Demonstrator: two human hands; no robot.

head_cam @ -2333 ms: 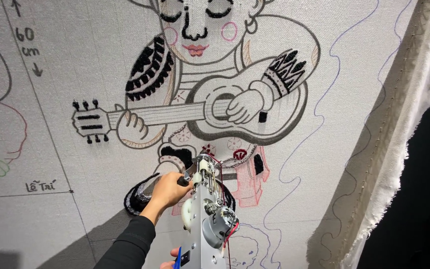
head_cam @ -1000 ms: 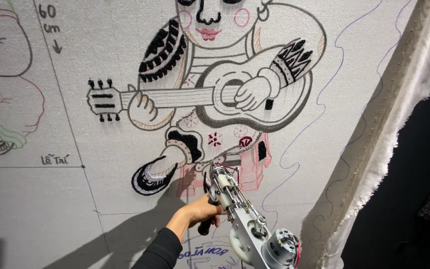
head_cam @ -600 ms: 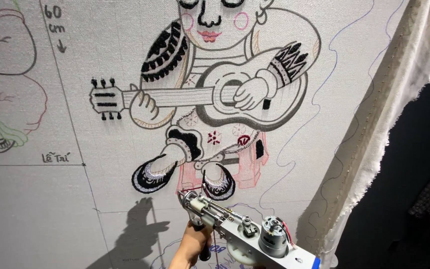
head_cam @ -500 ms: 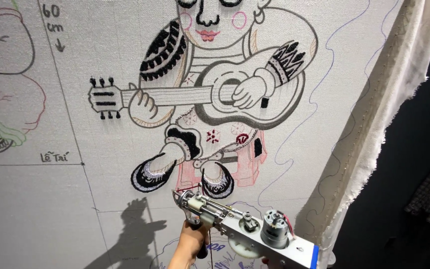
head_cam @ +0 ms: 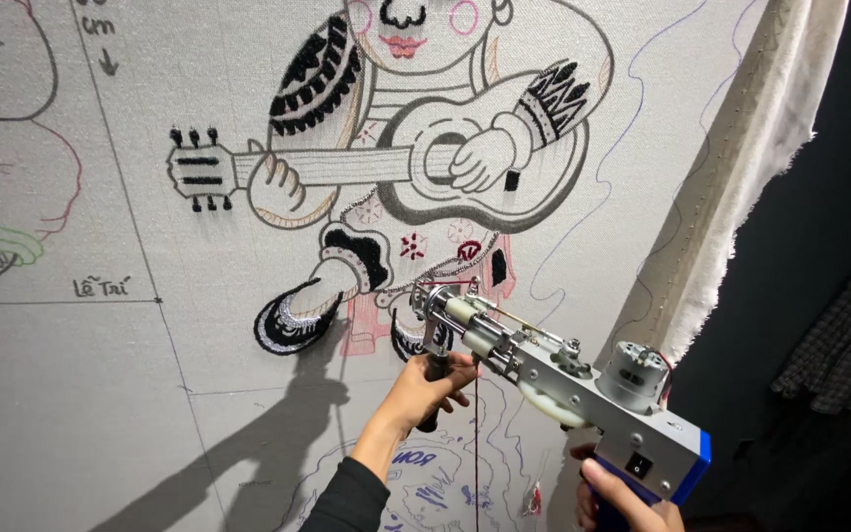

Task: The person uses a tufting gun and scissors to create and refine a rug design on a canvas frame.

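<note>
Tufting gun (head_cam: 554,379) gripped by both hands' fingers (head_cam: 445,379)

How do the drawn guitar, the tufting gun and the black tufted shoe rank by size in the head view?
1. Guitar, widest.
2. Tufting gun, looks somewhat shorter, but it is nearer the camera, so its rank against the guitar is unsure.
3. Shoe, clearly smallest.

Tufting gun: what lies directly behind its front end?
Behind the tufting gun is the stretched cloth with the drawn guitar player's feet; its nose covers part of a black shoe. Whether the needle touches the cloth cannot be seen.
</note>
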